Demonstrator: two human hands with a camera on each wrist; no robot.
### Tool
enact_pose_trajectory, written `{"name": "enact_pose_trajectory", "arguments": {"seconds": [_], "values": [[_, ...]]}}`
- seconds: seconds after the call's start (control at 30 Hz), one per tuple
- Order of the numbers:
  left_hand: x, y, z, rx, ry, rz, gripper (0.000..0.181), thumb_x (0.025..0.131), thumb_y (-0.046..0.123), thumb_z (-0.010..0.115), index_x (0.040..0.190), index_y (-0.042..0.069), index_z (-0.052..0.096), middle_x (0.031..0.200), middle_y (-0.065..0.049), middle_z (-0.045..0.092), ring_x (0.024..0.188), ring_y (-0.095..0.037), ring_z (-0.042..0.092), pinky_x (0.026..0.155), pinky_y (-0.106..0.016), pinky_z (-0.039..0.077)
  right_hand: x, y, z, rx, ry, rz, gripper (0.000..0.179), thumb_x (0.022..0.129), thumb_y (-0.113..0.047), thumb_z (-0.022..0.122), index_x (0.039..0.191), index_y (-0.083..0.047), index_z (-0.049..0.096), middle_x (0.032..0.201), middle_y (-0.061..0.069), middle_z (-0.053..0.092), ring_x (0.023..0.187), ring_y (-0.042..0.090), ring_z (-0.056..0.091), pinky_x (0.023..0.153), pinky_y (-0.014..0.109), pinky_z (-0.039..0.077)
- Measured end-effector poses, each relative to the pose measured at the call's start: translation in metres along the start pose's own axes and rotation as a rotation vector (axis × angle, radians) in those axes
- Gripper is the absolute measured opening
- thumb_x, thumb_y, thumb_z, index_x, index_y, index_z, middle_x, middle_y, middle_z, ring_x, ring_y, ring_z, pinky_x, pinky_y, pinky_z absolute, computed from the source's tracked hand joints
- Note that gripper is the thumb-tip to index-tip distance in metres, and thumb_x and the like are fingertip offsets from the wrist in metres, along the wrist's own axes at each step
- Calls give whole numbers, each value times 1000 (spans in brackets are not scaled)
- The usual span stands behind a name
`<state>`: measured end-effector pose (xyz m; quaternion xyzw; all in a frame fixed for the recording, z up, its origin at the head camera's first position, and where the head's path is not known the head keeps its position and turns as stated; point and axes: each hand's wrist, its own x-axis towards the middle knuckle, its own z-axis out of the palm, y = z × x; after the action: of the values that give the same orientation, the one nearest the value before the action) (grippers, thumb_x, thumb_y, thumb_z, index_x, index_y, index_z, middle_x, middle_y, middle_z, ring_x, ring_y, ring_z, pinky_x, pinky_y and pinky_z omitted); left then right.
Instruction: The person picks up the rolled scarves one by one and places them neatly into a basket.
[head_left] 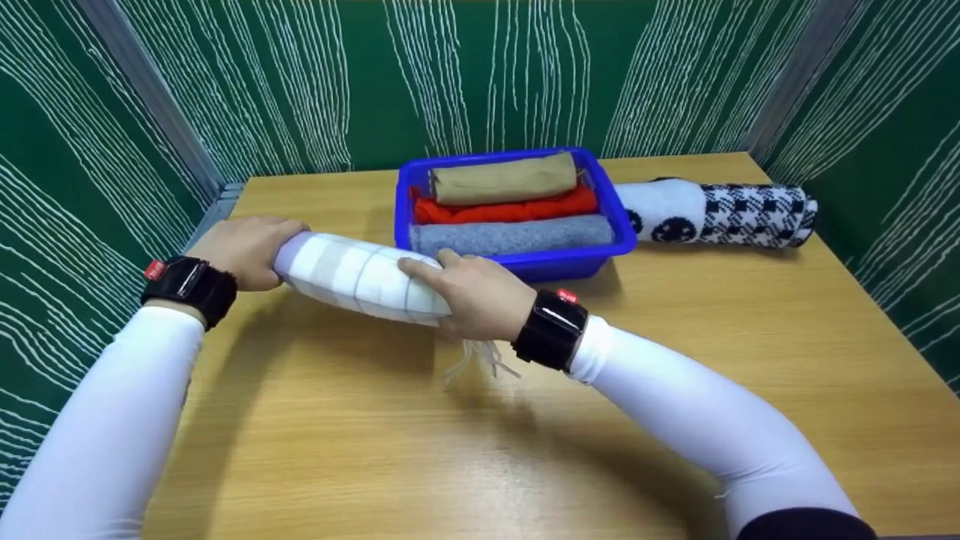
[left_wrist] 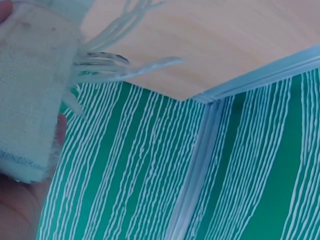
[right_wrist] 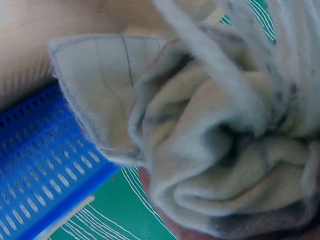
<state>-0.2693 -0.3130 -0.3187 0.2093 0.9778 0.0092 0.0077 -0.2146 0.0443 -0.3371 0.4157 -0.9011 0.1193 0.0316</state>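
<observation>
2 hands (head_left: 247,251) (head_left: 484,296) grip a rolled scarf (head_left: 352,274), its long axis crosswise, right end slanting nearer.

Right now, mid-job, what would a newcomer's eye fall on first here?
Probably the bright blue basket toward the back of the table, with a tan roll, a red roll and a grey roll side by side in it. Next, the pale checked roll held above the table, one end in the left hand, the other in the right hand. Then the black-and-white patterned roll lying right of the basket in the head view.
</observation>
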Motion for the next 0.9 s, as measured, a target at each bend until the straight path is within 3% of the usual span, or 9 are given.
{"name": "enact_pose_trajectory", "arguments": {"seconds": [0.33, 0.6, 0.9], "values": [[5, 6, -8, 21, 15, 37, 59, 76, 13, 87, 131, 14, 66, 124, -15, 75, 108, -41, 70, 91, -68, 59, -5, 9, -14, -9, 42, -26, 79, 92, -25, 87, 162, -16, 51, 135, 26, 68, 106, 44, 76, 93, 56, 65], [10, 10, -10, 24, 12, 52, 56, 76, 12, 87, 126, 12, 64, 118, -15, 75, 103, -39, 70, 89, -66, 60, -7, 17, -23, 7, 5, 8, 82, 91, -21, 88, 164, -19, 50, 140, 27, 66, 114, 45, 74, 98, 58, 63], [14, 17, -12, -1, 18, 53, 55, 76, 11, 87, 126, 9, 64, 120, -17, 73, 109, -42, 68, 93, -64, 58, -8, 30, -30, 23, -20, 43, 85, 88, -13, 88, 164, -23, 50, 148, 23, 62, 123, 42, 70, 107, 56, 59]]}}
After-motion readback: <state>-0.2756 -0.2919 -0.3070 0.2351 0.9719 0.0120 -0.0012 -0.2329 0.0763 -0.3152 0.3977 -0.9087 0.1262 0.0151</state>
